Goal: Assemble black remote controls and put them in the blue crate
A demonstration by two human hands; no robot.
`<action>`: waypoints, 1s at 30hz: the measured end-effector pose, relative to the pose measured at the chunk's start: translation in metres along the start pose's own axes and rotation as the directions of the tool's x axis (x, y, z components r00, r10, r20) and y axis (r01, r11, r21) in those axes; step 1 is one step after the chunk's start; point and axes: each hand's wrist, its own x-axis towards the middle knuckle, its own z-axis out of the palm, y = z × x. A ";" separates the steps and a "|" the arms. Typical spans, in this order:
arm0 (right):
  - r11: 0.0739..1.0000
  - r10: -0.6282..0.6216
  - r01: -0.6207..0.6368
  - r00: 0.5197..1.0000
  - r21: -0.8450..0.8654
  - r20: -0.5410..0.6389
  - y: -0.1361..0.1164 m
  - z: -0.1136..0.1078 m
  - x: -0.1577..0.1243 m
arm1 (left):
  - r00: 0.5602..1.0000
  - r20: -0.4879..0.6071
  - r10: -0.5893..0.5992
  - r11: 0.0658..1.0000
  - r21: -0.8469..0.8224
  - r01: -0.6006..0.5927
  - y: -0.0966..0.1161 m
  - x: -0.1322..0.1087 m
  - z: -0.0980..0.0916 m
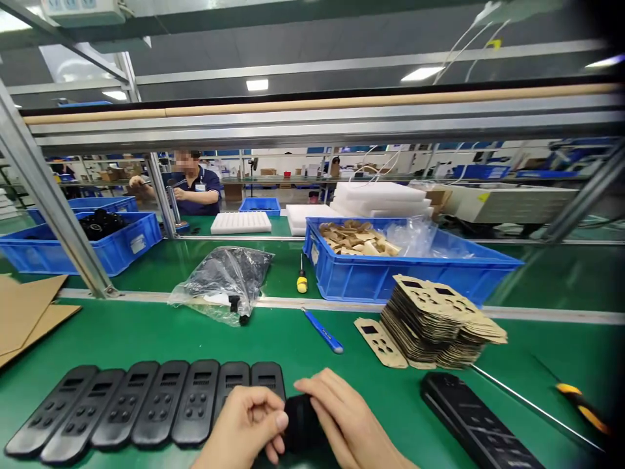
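Note:
In front of me a black plastic part [299, 423] is held between both hands, mostly hidden, so its full shape cannot be made out. My left hand [251, 423] pinches its left side with thumb and curled fingers. My right hand [347, 417] lies along the right side, fingers together over its upper edge. Left of my hands, several black remote-control housings [195, 402] with window slots and buttons stand in a slanting row; the nearest are partly covered by my left hand. Another black housing [481, 417] lies to the right.
Behind lie a blue utility knife [323, 331], a yellow-handled screwdriver [301, 283] and a bag of black parts [227, 280]. Die-cut brown sheets [424, 319] are stacked before a blue bin [381, 277]. Another screwdriver [583, 407] lies far right. A co-worker [198, 185] sits beyond.

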 end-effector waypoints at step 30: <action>0.259 0.823 -0.204 0.559 0.944 -0.105 0.020 0.006 -0.012 | 0.912 0.089 0.401 0.545 0.777 -0.316 0.028 0.013 -0.023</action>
